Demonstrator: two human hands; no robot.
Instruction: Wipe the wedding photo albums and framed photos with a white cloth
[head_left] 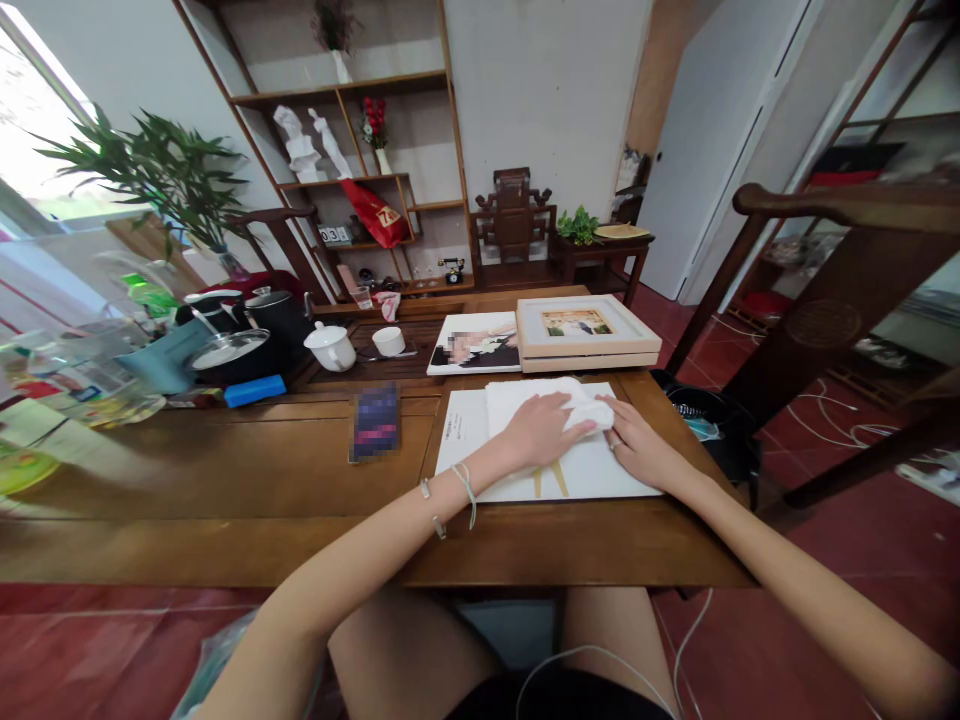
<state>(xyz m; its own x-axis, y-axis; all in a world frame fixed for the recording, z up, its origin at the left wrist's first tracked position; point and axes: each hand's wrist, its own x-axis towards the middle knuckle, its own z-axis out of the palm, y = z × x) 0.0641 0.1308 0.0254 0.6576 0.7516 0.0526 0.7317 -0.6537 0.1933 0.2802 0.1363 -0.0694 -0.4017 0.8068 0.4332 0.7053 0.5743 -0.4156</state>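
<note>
Left hand [538, 432]: laid on a white cloth [510, 402], thumb and fingers closed on its bunched end. Right hand [637, 448]: fingers close together, tips against that same bunched end at three o'clock of the left; whether they grip it, cannot tell. White cloth: spread across the upper part of a white board [615, 476], gold marks at its six o'clock edge. Board: lying on a brown wooden table [225, 490].

Around the cloth: at twelve, a framed picture [589, 345]; at ten, a photo panel [487, 340], beside the frame. At nine, a dark blurred item [375, 425], then a blue block [255, 391]. Between nine and ten, a white cup [388, 342] and a white lidded pot [331, 348]. Between two and three, a wooden chair [825, 300].
</note>
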